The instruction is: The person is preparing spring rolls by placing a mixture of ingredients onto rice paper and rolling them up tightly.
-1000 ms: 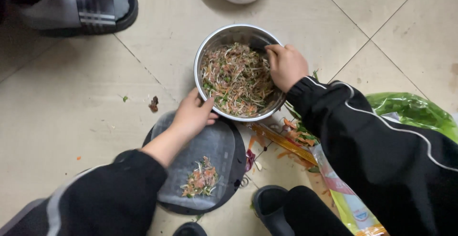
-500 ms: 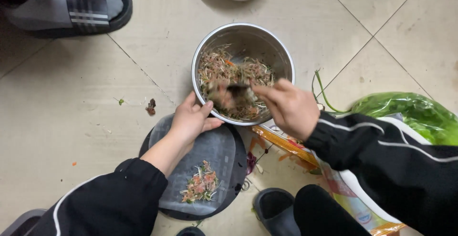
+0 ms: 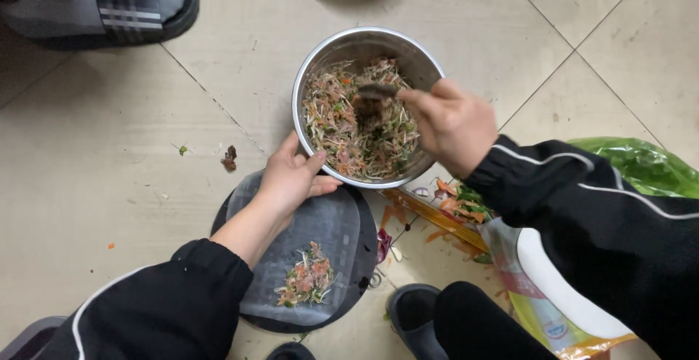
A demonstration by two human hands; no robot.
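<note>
My left hand (image 3: 291, 178) rests spread against the steel bowl (image 3: 313, 76); my right hand (image 3: 451, 123) pinches a spoon (image 3: 377, 92) over the shredded salad (image 3: 349, 134).

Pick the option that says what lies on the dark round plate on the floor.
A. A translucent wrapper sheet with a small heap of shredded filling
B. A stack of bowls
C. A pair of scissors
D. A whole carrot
A: the dark round plate carries a translucent wrapper sheet with a small heap of shredded filling on it, just below the left hand that rests at the metal bowl rim.
</note>
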